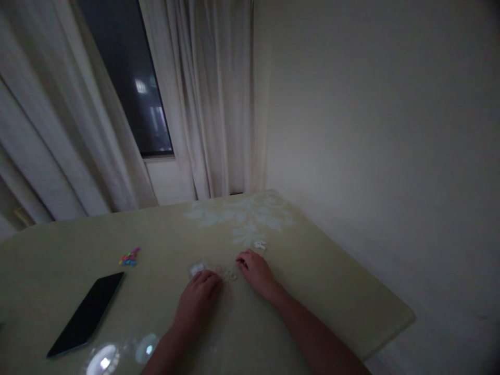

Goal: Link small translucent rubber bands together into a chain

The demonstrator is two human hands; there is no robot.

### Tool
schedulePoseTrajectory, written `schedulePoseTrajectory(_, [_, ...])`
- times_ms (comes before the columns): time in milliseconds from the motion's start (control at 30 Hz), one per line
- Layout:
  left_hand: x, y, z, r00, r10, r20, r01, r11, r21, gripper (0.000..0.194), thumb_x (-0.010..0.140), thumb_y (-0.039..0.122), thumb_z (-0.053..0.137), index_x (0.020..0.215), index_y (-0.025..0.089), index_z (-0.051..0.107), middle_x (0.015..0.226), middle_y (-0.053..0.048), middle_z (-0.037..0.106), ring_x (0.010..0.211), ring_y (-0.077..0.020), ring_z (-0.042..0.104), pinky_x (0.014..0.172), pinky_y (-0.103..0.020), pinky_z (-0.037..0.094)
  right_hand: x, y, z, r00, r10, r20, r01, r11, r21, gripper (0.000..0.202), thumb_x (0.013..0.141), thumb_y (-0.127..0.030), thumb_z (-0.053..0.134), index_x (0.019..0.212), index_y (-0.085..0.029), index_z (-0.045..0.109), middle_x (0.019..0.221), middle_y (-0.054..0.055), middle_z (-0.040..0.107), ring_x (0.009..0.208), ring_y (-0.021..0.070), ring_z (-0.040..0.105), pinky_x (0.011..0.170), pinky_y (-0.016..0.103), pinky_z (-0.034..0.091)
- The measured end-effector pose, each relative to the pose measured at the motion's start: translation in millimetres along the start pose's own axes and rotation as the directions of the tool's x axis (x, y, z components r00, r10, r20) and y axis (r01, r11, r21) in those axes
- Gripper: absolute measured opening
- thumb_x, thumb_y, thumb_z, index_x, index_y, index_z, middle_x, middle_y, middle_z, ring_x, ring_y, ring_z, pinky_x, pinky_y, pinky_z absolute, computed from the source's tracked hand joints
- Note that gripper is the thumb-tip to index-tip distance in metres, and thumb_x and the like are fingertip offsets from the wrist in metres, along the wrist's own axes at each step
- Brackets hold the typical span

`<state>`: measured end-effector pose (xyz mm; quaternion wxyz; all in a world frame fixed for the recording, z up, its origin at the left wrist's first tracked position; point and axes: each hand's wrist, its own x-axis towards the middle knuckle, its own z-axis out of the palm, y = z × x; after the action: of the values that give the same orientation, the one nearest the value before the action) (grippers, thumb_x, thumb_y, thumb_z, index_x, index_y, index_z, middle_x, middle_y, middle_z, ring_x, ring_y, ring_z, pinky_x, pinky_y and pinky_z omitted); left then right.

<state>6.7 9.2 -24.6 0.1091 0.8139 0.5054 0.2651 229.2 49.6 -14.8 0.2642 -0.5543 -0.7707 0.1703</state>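
My left hand (199, 292) rests on the table with its fingers curled and close together. Its fingertips lie beside a small group of pale rings (233, 276), and anything under them is hidden. On the other side of the rings is my right hand (255, 271), fingers bent inward toward the thumb as in a pinch. Whatever it may hold is too small to make out. Just beyond my left hand sits a small clear packet (196, 268) with a white patch. A few small white pieces (260, 244) lie beyond my right hand.
A dark tablet (86, 315) lies on the table (156, 239) at the left, with a small pile of colourful beads (128, 258) behind it. Lamp reflections shine near the front edge. A wall (375, 156) runs along the right, and curtains (211, 104) hang behind.
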Motion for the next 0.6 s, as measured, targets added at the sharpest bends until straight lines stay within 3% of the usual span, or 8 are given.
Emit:
schedulePoseTrajectory(167, [0.5, -1.8, 0.0, 0.999, -0.032, -0.017, 0.030, 0.990, -0.140, 0.023, 0.095, 0.030, 0.055, 0.091, 0.023, 0.077, 0.097, -0.008, 0.076, 0.097, -0.0259, 0.070, 0.088, -0.036, 0.053, 0.0, -0.5, -1.8, 1.000, 0.023, -0.010, -0.023, 1.000, 0.014, 0.024, 0.100, -0.015, 0.055, 0.117, -0.019, 0.072, 0.118, 0.010, 0.067, 0.107, 0.0215, 0.065, 0.095, 0.031, 0.047])
schedulePoseTrajectory(367, [7.7, -3.0, -10.6, 0.969, -0.226, -0.100, 0.186, 0.932, -0.310, 0.028, 0.096, 0.040, 0.051, 0.094, 0.021, 0.072, 0.089, -0.005, 0.078, 0.079, -0.0231, 0.072, 0.075, -0.033, 0.056, -5.8, -14.3, -0.7, 0.992, -0.126, 0.031, 0.122, 0.987, 0.100, 0.024, 0.101, -0.017, 0.057, 0.119, -0.019, 0.072, 0.118, 0.009, 0.065, 0.110, 0.0197, 0.063, 0.099, 0.029, 0.047])
schedulePoseTrajectory(467, [11.0, -2.8, -21.7, 0.959, -0.256, -0.122, 0.186, 0.893, -0.409, 0.028, 0.094, 0.044, 0.053, 0.092, 0.021, 0.070, 0.086, -0.005, 0.078, 0.078, -0.0222, 0.074, 0.073, -0.031, 0.057, -9.5, -21.1, 1.3, 0.977, -0.190, 0.095, 0.183, 0.980, 0.080, 0.025, 0.103, -0.020, 0.056, 0.121, -0.022, 0.072, 0.118, 0.008, 0.065, 0.110, 0.0197, 0.062, 0.099, 0.030, 0.047])
schedulePoseTrajectory(600, [10.2, -5.9, -28.8, 0.963, -0.181, -0.201, 0.119, 0.952, -0.283, 0.023, 0.091, 0.038, 0.055, 0.089, 0.023, 0.073, 0.091, -0.006, 0.078, 0.084, -0.0236, 0.074, 0.080, -0.034, 0.057, -11.5, -24.0, 5.3, 0.955, -0.254, 0.151, 0.254, 0.967, 0.016, 0.025, 0.105, -0.022, 0.054, 0.119, -0.024, 0.074, 0.117, 0.008, 0.065, 0.109, 0.0202, 0.061, 0.097, 0.030, 0.047])
